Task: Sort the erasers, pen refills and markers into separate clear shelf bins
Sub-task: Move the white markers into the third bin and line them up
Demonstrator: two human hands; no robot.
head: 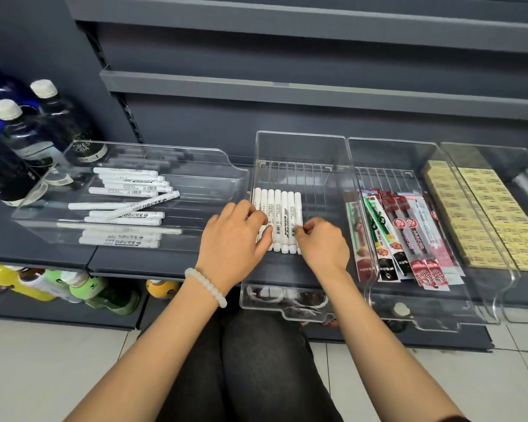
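Note:
Several white markers (282, 217) lie side by side in a neat row on the floor of the middle clear bin (302, 141). My left hand (235, 236) curls its fingers over the row's left end. My right hand (320, 242) pinches the rightmost marker with thumb and fingertips. More white markers (125, 205) lie loose and crossed in the left clear bin (195, 159). Red, green and white pen refill packs (403, 239) fill the third bin (387, 147). Yellow erasers (476, 214) are stacked in rows in the far right bin (500, 153).
Dark drink bottles (22, 138) with white caps stand left of the bins. Coloured bottles (83, 287) sit on the shelf below. Grey shelf lips (287, 86) run above the bins. My knees (256, 360) are under the shelf's front edge, over a tiled floor.

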